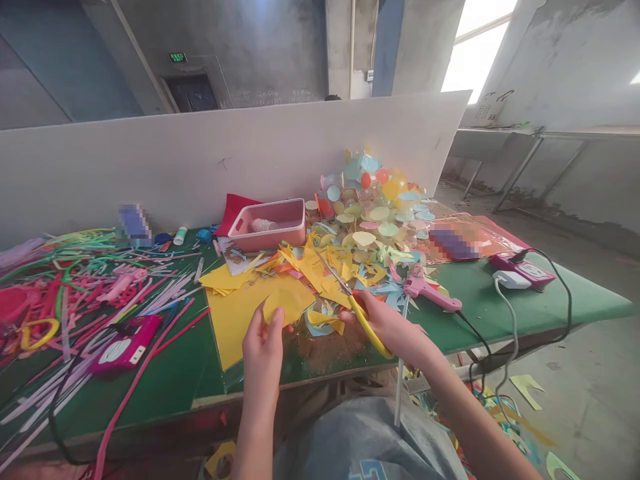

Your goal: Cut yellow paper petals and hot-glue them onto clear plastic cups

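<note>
Head camera view. Nearest the camera is my grey-blue shirt (365, 433), with both bare forearms reaching out over the green table (170, 380). My left hand (263, 347) pinches a yellow paper piece (285, 301) between thumb and fingertips, held just above a larger yellow sheet (233, 320) that lies flat on the table. My right hand (395, 327) is closed through the yellow handles of the scissors (363, 319); the blades point up and left, just right of the paper piece. Whether the blades are parted, I cannot tell. A pink glue gun (430, 291) lies just beyond my right hand. Farther back sit a pink tray (273, 233) and a heap of coloured paper circles (375, 207). Coloured strips (90, 280) cover the left side.
</note>
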Motion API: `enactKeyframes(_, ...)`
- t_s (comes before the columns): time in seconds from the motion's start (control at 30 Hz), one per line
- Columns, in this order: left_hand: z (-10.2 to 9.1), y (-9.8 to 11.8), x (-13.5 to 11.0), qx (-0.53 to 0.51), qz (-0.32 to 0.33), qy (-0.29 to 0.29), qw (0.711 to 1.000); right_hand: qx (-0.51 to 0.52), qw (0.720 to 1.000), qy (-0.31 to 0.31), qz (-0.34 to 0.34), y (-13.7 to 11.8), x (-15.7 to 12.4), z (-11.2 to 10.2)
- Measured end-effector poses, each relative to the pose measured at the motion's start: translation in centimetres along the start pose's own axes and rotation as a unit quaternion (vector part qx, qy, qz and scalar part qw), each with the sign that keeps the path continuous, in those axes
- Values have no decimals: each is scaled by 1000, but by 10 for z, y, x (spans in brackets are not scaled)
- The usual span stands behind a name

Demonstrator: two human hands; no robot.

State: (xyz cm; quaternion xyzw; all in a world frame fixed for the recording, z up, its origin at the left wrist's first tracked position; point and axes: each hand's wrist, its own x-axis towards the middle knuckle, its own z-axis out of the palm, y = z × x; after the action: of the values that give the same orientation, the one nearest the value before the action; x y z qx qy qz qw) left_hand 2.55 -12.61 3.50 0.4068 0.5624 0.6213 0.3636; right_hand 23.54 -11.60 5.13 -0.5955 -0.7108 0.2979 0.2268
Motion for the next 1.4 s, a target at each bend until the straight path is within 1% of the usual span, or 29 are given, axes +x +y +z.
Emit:
enactKeyframes(0.13,-4,-3,12,-1,-15,-14,1000,-136,990,30,27,2,14,-2)
enactKeyframes(0.23,-4,-4,27,-4,-16,-22,1000,-198,978,30,52,-1,29,-2)
enactKeyframes(0.33,-1,-8,46,7,-11,-22,1000,-214,974,27,66,-5,42,-3)
enactKeyframes(0.47,2,-20,66,64,-26,-39,997,-231,971,20,66,-6,53,0)
enactKeyframes(0.57,2,-24,71,70,-31,-45,996,-242,968,27,57,-4,57,6)
enactKeyframes(0.7,1,-15,69,15,-53,-35,998,-254,963,75,43,-8,57,6)
enactKeyframes(0.77,2,-8,66,-27,-67,-38,997,-253,962,98,14,-15,54,4)
enactKeyframes(0.8,4,-4,64,-46,-70,-44,996,-239,965,106,-21,-20,52,3)
enactKeyframes(0.87,8,3,58,-77,-72,-67,992,-181,970,110,-119,-28,49,2)
enactKeyframes(0.93,15,10,50,-94,-78,-99,988,-106,967,105,-206,-33,46,3)
enactKeyframes(1.0,22,16,43,-97,-99,-113,984,-66,967,99,-225,-33,47,6)
enactKeyframes(1.1,31,21,37,-91,-107,-114,983,-45,970,79,-223,-24,55,8)
enactKeyframes(1.17,35,20,39,-85,-109,-130,982,-49,969,76,-228,-17,62,7)
enactKeyframes(1.27,44,17,45,-98,-119,-156,976,-56,962,92,-249,-8,72,3)
enactKeyframes(1.33,50,15,47,-118,-122,-147,975,-60,958,106,-259,-6,75,-2)
enactKeyframes(1.4,55,14,49,-148,-122,-122,974,-46,959,110,-256,-6,75,-11)
